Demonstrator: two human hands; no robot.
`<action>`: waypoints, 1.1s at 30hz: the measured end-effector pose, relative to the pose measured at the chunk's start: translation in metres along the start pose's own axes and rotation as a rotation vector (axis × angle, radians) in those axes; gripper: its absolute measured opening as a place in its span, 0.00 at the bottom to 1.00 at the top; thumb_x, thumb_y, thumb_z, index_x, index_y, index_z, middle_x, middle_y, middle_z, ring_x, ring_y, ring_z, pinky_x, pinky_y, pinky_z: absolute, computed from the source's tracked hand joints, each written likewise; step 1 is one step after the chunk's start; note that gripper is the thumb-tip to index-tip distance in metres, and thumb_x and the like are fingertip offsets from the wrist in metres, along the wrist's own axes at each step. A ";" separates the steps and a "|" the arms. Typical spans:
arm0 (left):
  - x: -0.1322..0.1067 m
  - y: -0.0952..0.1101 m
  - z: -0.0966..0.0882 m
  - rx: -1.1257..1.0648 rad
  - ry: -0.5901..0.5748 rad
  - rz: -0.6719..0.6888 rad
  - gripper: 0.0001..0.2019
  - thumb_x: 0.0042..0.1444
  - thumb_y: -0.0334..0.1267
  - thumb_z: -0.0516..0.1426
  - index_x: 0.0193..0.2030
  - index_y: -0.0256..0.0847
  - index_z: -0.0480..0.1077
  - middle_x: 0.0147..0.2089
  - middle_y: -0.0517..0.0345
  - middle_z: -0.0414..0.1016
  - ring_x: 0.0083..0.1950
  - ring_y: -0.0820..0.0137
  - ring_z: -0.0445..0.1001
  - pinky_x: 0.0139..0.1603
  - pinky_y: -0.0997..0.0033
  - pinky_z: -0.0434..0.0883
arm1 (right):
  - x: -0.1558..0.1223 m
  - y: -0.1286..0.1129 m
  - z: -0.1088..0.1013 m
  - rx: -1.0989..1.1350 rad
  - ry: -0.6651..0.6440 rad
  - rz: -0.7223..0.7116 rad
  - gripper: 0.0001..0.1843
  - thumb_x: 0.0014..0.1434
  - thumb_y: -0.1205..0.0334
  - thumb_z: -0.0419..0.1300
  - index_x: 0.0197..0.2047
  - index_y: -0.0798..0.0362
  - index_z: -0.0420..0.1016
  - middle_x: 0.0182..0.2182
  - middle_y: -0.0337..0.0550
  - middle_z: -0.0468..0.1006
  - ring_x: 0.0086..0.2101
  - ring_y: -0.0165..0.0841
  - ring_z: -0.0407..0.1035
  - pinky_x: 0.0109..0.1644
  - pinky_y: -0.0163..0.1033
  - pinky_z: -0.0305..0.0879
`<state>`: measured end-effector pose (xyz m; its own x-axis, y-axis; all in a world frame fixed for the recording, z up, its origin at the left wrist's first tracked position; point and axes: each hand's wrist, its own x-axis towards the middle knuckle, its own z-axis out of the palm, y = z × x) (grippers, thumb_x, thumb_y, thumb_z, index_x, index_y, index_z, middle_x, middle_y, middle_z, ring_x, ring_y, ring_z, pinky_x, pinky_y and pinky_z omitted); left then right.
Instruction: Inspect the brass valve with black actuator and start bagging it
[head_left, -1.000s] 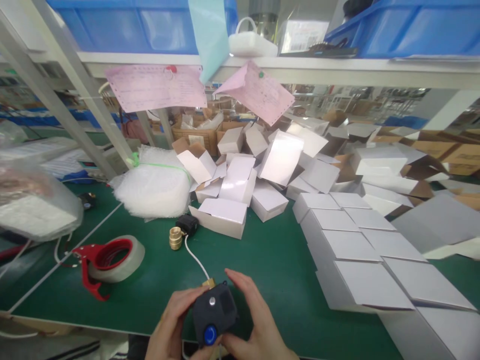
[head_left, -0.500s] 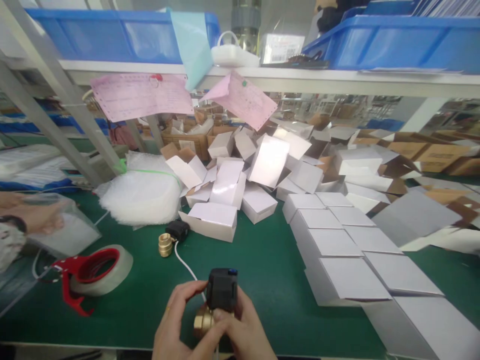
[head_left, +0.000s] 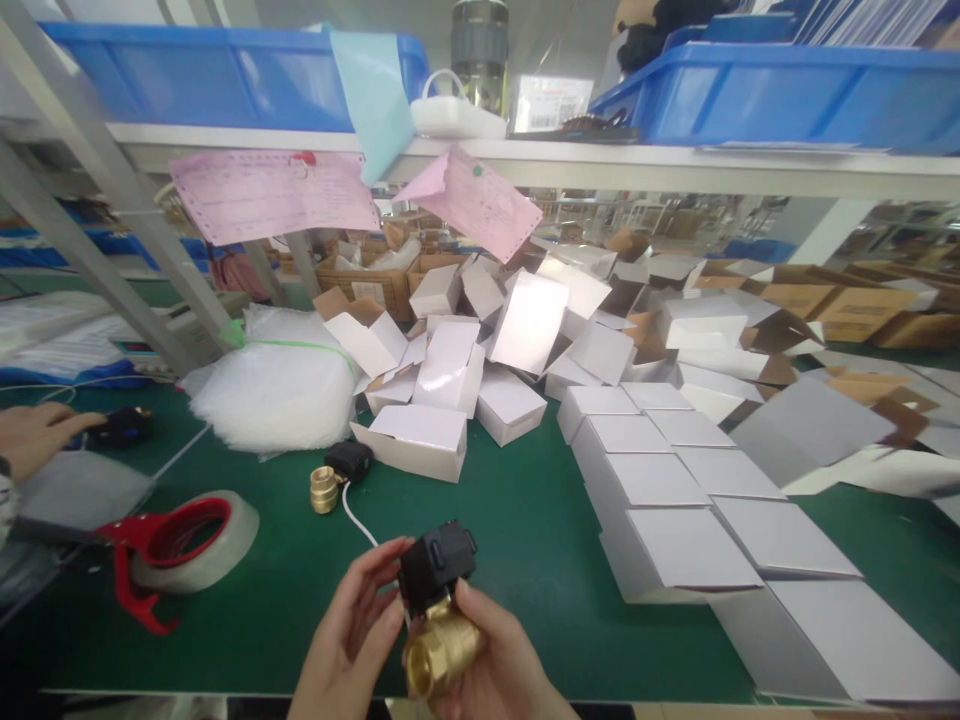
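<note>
- Right hand point(head_left: 502, 650) clamps the rounded brass body of a black-and-gold valve with a boxy plastic housing point(head_left: 442, 607), thumb on top, fingers beneath.
- Left hand point(head_left: 349, 625) curls at the housing's left side, fingertips at its edge; from where I stand I cannot tell whether they squeeze.
- The valve tilts above the near part of a smooth green tabletop point(head_left: 540, 560), its open brass end turned toward the wearer.
- It looks stiff and dense, probably heaviest in the metal and a little slick; the brass body seems the surest hold, the thin white cable point(head_left: 358, 517) the poorest.
- Both wrists enter from below, fingers bent, palms roughly facing.
- Beyond lies another brass-and-black valve point(head_left: 324, 490).
- Leftward, a red tape dispenser point(head_left: 159, 548); rightward, closed white cardboard boxes point(head_left: 690, 545) in rows.
</note>
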<state>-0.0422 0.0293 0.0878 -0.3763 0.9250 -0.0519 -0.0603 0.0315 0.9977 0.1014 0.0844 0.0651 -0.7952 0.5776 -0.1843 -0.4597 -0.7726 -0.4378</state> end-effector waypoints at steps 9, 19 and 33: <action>0.014 0.023 0.021 0.006 -0.113 -0.203 0.38 0.52 0.69 0.63 0.60 0.42 0.73 0.58 0.53 0.79 0.56 0.61 0.76 0.54 0.76 0.71 | 0.013 0.007 -0.013 0.332 -0.586 0.203 0.37 0.60 0.34 0.68 0.49 0.64 0.77 0.25 0.38 0.71 0.18 0.26 0.52 0.09 0.25 0.43; 0.014 0.020 0.027 -0.045 0.076 -0.213 0.38 0.48 0.68 0.66 0.58 0.41 0.76 0.50 0.55 0.82 0.51 0.65 0.76 0.52 0.79 0.72 | 0.018 0.022 -0.032 0.277 -0.531 0.176 0.41 0.66 0.27 0.54 0.46 0.65 0.77 0.22 0.42 0.73 0.17 0.30 0.59 0.14 0.30 0.51; 0.010 0.020 0.028 -0.901 -0.043 -0.386 0.27 0.38 0.58 0.75 0.42 0.45 0.80 0.36 0.58 0.77 0.36 0.70 0.76 0.37 0.78 0.75 | -0.020 0.023 0.014 -0.527 0.062 -0.094 0.48 0.57 0.15 0.50 0.45 0.57 0.74 0.24 0.45 0.75 0.18 0.28 0.60 0.21 0.31 0.53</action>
<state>-0.0218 0.0498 0.1079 -0.1497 0.9254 -0.3482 -0.8621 0.0503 0.5043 0.1008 0.0513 0.0706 -0.7282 0.6645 -0.1678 -0.2542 -0.4892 -0.8343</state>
